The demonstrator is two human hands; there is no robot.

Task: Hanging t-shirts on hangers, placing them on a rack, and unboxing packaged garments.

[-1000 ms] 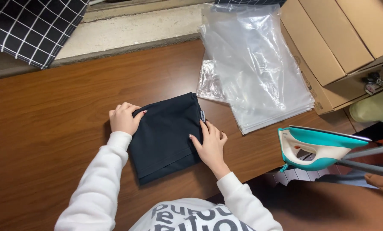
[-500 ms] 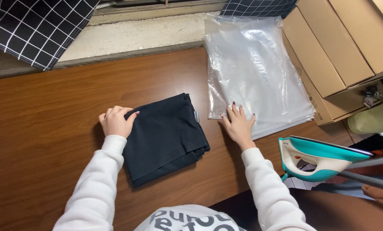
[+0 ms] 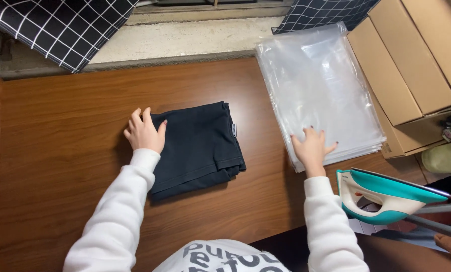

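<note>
Folded garment down, clear bags under the other hand

Left hand (image 3: 145, 133) rests flat on the folded black garment (image 3: 197, 146); right hand (image 3: 312, 147) spreads open on the stack of clear plastic bags (image 3: 318, 90), likely needing one sheet pinched free.

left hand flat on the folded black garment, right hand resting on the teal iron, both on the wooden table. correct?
Not quite. The right hand rests on the stack of clear plastic bags, not the teal iron, which stands untouched nearby. The head view shows it. The left hand does lie flat on the folded black garment on the wooden table.
</note>
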